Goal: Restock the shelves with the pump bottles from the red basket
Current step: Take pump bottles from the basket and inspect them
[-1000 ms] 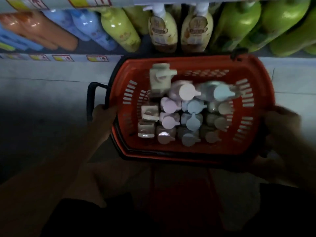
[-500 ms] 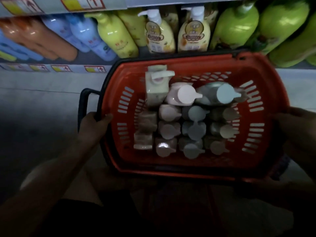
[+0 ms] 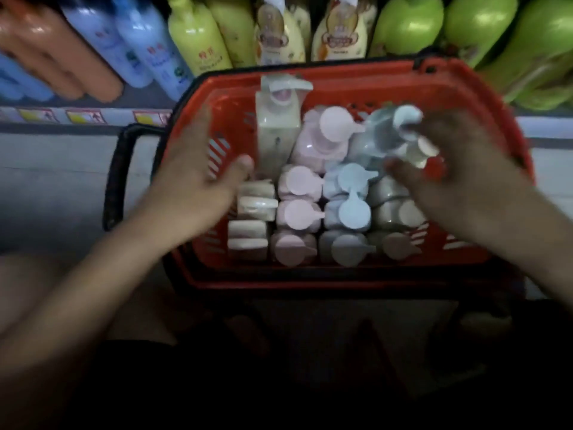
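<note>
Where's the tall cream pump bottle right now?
Head view: the tall cream pump bottle stands in the red basket's far-left corner, left of the big pink bottle, just beyond the left hand.

We see a red plastic basket (image 3: 350, 276) with slotted walls and a matt black handle (image 3: 113, 178), smooth pastel plastic pump bottles (image 3: 297, 212) inside it, and glossy plastic bottles (image 3: 406, 23) on the far shelf.

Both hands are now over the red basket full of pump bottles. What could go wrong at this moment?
1. The pump bottles stand packed tight, so pulling one out may tip its neighbours.
2. The right hand reaches among the protruding pump heads at the far right; a spout may catch.
3. The left hand hovers open, so nothing visibly steadies the red basket.
</note>
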A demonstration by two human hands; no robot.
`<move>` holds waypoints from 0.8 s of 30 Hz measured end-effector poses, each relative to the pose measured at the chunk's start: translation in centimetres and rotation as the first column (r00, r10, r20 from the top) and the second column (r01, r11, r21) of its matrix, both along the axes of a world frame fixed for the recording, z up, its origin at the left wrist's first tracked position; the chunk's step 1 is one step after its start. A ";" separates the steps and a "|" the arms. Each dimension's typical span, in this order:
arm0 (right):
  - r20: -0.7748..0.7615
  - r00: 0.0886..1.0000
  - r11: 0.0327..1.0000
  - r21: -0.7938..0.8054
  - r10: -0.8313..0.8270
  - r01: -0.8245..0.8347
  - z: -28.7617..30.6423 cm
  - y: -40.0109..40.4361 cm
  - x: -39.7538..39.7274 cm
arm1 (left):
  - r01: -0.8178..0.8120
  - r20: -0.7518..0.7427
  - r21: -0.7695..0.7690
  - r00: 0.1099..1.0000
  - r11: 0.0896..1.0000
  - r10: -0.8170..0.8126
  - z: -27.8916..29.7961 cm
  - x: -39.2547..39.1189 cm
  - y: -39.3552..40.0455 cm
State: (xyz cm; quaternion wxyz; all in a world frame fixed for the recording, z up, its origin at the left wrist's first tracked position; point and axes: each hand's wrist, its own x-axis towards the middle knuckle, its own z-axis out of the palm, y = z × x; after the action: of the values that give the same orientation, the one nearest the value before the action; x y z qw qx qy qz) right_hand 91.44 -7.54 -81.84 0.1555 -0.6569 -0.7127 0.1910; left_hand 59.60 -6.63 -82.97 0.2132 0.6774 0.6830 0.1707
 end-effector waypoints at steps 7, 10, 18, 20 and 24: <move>0.010 0.999 0.954 -0.295 0.053 -0.048 0.0 -2.3 -2.9 | 0.117 0.132 -0.033 0.985 0.993 -0.111 -0.2 1.3 -2.7; 0.112 0.986 0.912 -0.405 0.123 -0.068 -0.3 -2.6 -2.8 | 0.111 0.165 -0.020 0.981 0.994 -0.106 0.1 1.1 -4.3; 0.330 0.848 0.883 -0.369 0.416 -0.290 4.1 0.1 -3.6 | 0.204 0.106 -0.044 0.974 0.978 -0.198 4.0 0.6 -3.9; 0.363 0.821 0.890 -0.301 0.439 -0.343 5.6 1.7 -3.0 | 0.239 0.086 -0.042 0.968 0.970 -0.235 5.7 1.1 -3.1; 0.247 0.865 0.893 -0.240 0.436 -0.381 7.2 4.0 -1.6 | 0.275 0.089 -0.052 0.959 0.960 -0.270 7.6 3.1 -1.2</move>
State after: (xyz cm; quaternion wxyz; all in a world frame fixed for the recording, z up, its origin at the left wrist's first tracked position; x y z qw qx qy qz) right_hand 89.88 -3.50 -74.64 -0.0576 -0.5228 -0.8303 0.1844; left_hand 62.67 -7.79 -75.38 0.2839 0.7505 0.5789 0.1451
